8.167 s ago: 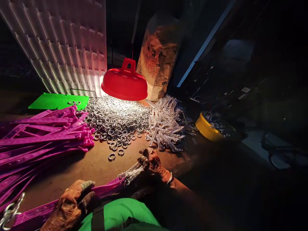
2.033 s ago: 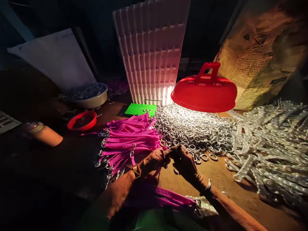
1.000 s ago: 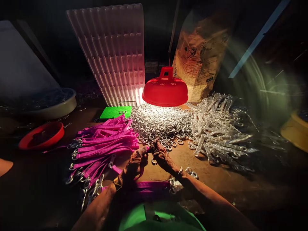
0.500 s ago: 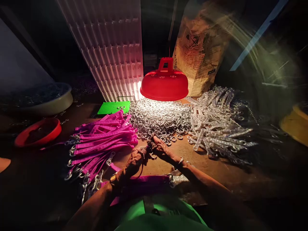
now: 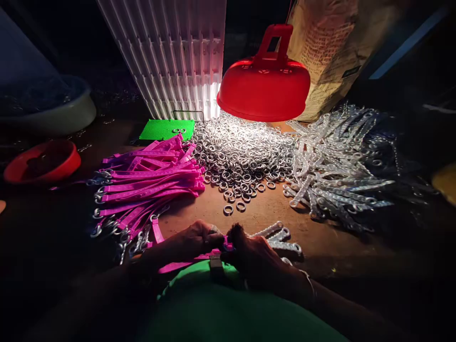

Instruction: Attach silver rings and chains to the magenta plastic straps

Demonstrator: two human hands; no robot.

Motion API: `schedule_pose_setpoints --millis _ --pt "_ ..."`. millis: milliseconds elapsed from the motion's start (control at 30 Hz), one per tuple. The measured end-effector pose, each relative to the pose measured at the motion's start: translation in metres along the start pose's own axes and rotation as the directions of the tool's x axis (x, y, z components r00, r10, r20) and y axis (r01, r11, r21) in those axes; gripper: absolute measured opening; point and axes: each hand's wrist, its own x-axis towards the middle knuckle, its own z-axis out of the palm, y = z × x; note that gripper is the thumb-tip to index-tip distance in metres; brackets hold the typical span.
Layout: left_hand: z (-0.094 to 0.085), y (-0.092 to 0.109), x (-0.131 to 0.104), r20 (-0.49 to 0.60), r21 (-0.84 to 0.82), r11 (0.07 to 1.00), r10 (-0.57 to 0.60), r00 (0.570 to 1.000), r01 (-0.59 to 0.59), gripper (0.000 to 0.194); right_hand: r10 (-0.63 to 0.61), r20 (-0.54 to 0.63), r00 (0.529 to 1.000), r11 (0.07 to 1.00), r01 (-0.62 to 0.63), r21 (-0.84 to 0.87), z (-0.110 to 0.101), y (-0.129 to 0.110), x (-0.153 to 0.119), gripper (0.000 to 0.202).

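Note:
My left hand (image 5: 201, 235) is closed, pinching the end of a pink strap (image 5: 185, 264) low in front of my body. Facing it, my right hand (image 5: 252, 251) has its fingers closed at the same strap end; they are in shadow, and any small part between them is hidden. Just beyond my hands, loose metal rings (image 5: 240, 206) lie at the near edge of a large ring heap (image 5: 245, 152). Several silvery twisted strips (image 5: 281, 237) rest beside my right hand.
A bundle of pink straps with metal hooks (image 5: 149, 190) lies left, a pile of silvery strips (image 5: 342, 166) right. The red lamp (image 5: 265, 88) hangs low over the rings. Farther left are a green perforated plate (image 5: 160, 129), a red bowl (image 5: 67, 166) and a pale basin (image 5: 76, 114).
Both hands have drawn back from the edge of the ring heap toward my body, bringing the strap end along. The view has tilted downward, and the silvery strips by my right hand now show more.

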Motion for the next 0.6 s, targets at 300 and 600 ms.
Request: schedule_pose_setpoints --millis 300,600 --pt "0.025 -0.019 -0.022 -0.074 -0.264 0.959 -0.130 0.989 0.107 0.047 -0.060 -0.026 0.998 0.963 0.065 0.261 0.008 0.002 -0.009 0.037" --pt "0.025 -0.019 -0.027 0.012 -0.382 0.904 -0.204 0.979 0.193 0.046 -0.036 0.155 0.987 0.949 -0.015 0.316 0.012 0.008 -0.022 0.043"
